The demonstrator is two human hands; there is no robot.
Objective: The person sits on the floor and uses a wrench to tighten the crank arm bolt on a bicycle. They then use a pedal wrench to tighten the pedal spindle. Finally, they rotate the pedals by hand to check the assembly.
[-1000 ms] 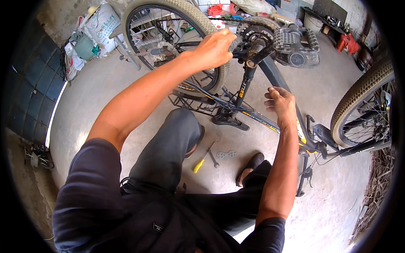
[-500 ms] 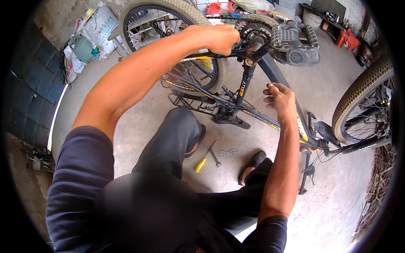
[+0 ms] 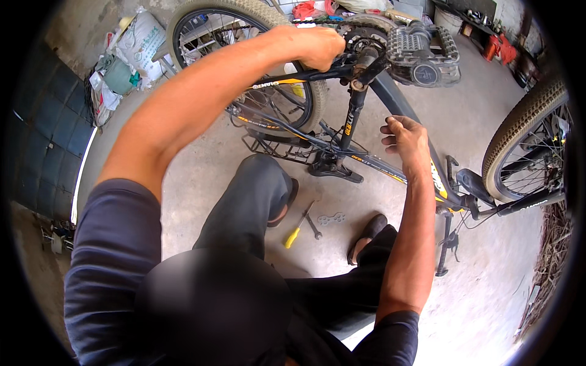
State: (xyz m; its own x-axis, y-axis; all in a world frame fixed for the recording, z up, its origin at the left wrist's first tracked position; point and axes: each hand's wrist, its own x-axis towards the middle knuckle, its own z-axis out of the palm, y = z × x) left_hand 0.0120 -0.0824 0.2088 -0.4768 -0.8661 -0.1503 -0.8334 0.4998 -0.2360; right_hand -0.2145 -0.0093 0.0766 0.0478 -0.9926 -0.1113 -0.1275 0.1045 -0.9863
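A bulging white woven sack (image 3: 141,44) with coloured print stands against the wall at the upper left, beyond the rear wheel. Just below it lies a crumpled heap of pale bags and wrappers (image 3: 105,85), one of them greenish; the view there is too bent to tell them apart. On the upturned bicycle, a yellow decal band (image 3: 348,122) runs along the black seat tube, and another yellow label strip (image 3: 437,178) marks the frame near the saddle.

one upturned bicycle (image 3: 390,165), two wheels (image 3: 244,36), one pedal (image 3: 421,52), one screwdriver (image 3: 297,227), two wrenches (image 3: 322,222).
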